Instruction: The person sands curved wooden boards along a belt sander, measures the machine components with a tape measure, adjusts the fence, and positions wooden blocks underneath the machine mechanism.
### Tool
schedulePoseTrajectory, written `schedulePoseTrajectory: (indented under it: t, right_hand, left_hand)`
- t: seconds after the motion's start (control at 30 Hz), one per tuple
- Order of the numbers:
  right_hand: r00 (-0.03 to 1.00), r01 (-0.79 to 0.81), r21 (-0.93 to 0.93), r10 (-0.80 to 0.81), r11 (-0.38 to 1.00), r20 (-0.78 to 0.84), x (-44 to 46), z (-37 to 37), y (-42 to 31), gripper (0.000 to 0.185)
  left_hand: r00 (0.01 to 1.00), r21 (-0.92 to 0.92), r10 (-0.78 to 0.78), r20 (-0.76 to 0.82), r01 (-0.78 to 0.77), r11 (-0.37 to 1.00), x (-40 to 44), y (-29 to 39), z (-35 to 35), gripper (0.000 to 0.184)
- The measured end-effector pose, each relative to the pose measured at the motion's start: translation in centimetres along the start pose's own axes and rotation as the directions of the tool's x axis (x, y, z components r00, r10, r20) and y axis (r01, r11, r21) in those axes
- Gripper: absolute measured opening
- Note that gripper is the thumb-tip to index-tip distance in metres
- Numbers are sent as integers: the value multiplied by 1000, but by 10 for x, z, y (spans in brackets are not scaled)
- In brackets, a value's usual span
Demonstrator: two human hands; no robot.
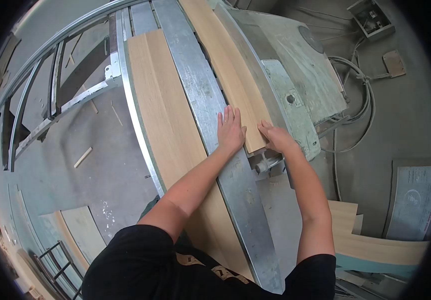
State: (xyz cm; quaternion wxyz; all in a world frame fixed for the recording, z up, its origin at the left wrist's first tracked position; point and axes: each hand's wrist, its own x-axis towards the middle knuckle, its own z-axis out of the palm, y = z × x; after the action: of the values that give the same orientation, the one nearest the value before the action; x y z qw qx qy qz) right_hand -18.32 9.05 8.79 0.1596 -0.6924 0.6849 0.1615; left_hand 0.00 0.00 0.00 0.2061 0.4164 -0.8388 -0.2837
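Woodgrain plank [235, 80], long and narrow, lies along the left side of the metal fence [250, 55], its near end within reach of both hands. Left of the fence, over the seam between plank and metal tabletop [195, 82], the left hand [231, 131] lies flat with fingers extended, its thumb at the plank's edge; it grasps nothing. Close by the fence, at the plank's near right corner, the right hand [278, 137] is partly curled, fingertips on the wood; whether it truly grips or only presses, I cannot tell. Farther left of the fence, across the metal strip, lies a wider woodgrain panel [170, 115], partly under the left forearm. Judging by its looks, the plank should be stiff and fairly light for its length, though awkward to swing. The smooth face could slide under light fingers, and corners may chip if knocked. Best hold would be on both long edges near this end, the right fingers kept clear of the fence.
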Motion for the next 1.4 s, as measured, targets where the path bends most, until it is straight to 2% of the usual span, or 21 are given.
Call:
schedulePoseTrajectory:
  t: [0.07, 0.17, 0.87, 0.97, 1.03, 1.07, 1.1, 1.17, 1.23, 1.3, 1.37, 1.4]
  right_hand:
    - [1000, -5, 20, 5, 1000, 2, 5, -3, 1, 93]
    - [993, -68, 36, 64, 997, 95, 6, -20, -6, 91]
    - [996, -59, 113, 51, 992, 76, 48, -39, 2, 92]
    - [995, -71, 132, 61, 989, 78, 48, -40, 1, 90]
    - [997, -60, 135, 53, 989, 56, 47, -36, 3, 89]
    - [998, -53, 132, 48, 990, 38, 48, -34, 5, 88]
    - [998, -53, 137, 50, 989, 29, 49, -33, 7, 88]
    - [999, -47, 136, 44, 990, 25, 47, -29, 8, 86]
    - [998, -53, 141, 50, 989, 24, 48, -31, 7, 86]
    - [998, -62, 143, 59, 988, 26, 46, -33, 8, 86]
    - [998, -57, 142, 52, 988, 39, 47, -32, 8, 85]
    - [998, -55, 145, 51, 988, 30, 47, -32, 8, 85]
  left_hand:
    - [1000, 27, -11, 5, 11, 1000, 6, -2, 1, 82]
    - [1000, 28, -19, 2, 19, 999, 11, 0, -1, 80]
    - [998, -17, 8, -66, -9, 1000, 43, -20, -11, 74]
    - [999, -78, 48, 7, -47, 996, 27, -15, -25, 71]
    - [995, -180, 66, 72, -52, 982, 9, -15, -37, 70]
    - [991, -209, 129, 38, -118, 971, 3, -21, -45, 63]
    - [990, -201, 136, 38, -126, 971, 4, -30, -59, 63]
    - [973, -263, 210, -93, -228, 938, 5, -52, -97, 50]
    - [983, -391, 125, -134, -168, 905, 25, -80, -149, 44]
    - [941, -260, 150, -304, -234, 937, 52, -124, -187, 37]
    - [915, -139, 112, -389, -178, 974, 78, -162, -229, 37]
    - [889, -78, 148, -433, -201, 977, 93, -192, -242, 39]
